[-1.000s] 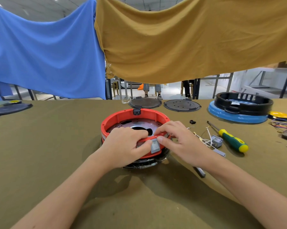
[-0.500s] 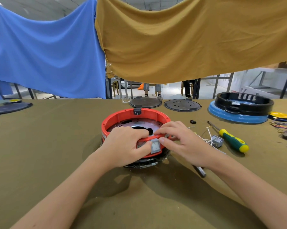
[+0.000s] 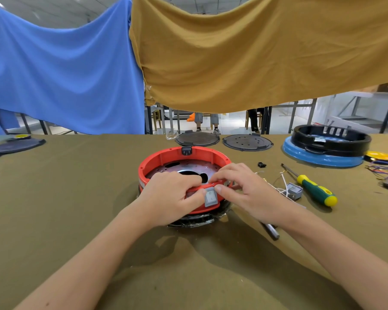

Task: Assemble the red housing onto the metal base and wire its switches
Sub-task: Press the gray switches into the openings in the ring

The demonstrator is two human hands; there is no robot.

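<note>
The grey switch (image 3: 210,197) now sits squarer in the near wall of the red housing (image 3: 166,158) than a second ago. Both hands, left (image 3: 173,198) and right (image 3: 244,193), curl over the rim, thumbs pressing it. Seating appears nearly complete; wiring remains.

A: Where could a hand pass?

B: Left of the housing (image 3: 184,162) the cloth-covered table (image 3: 65,198) lies bare out to a dark plate (image 3: 12,147) at the far left edge. The near strip is bare too, apart from the two forearms.

A: And right?

B: Crowded. A loose switch (image 3: 294,191) with white wires lies just beside the right hand (image 3: 244,191), then a screwdriver (image 3: 311,189); a metal rod (image 3: 270,230) pokes out under the right wrist. Far right sit a black ring on a blue base (image 3: 322,158) and a wire tangle (image 3: 385,170).

A: Behind?

B: Two dark discs (image 3: 246,142) along the far edge, and a small black clip (image 3: 261,164).
</note>
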